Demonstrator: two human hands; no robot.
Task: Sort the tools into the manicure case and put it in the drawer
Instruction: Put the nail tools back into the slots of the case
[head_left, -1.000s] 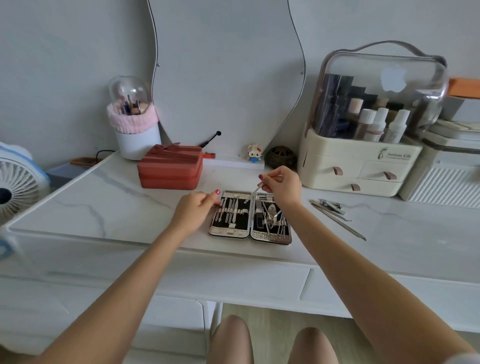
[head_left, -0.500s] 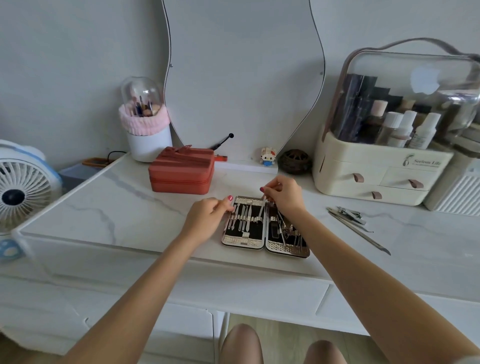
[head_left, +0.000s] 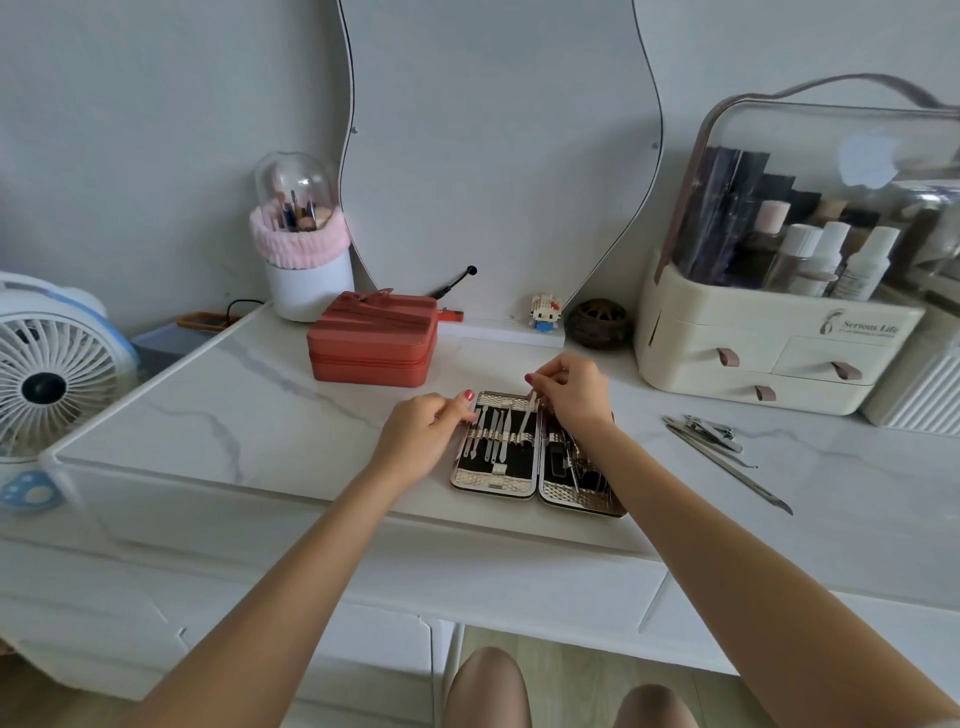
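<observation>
Your right hand (head_left: 574, 397) pinches a slim metal tool (head_left: 528, 415) above the open manicure case (head_left: 493, 483), while your left hand (head_left: 423, 436), fingers curled, touches its left edge.

Your manicure case (head_left: 519, 480) lies open on the worktop (head_left: 260, 415), near its front edge. Your left hand (head_left: 423, 434) rests at its left rim, your right hand (head_left: 571, 397) over its far middle. Behind it to the left sits a zipped box (head_left: 371, 345); loose tools (head_left: 722, 449) lie well apart on the right, before the cosmetics organiser (head_left: 769, 343).
</observation>
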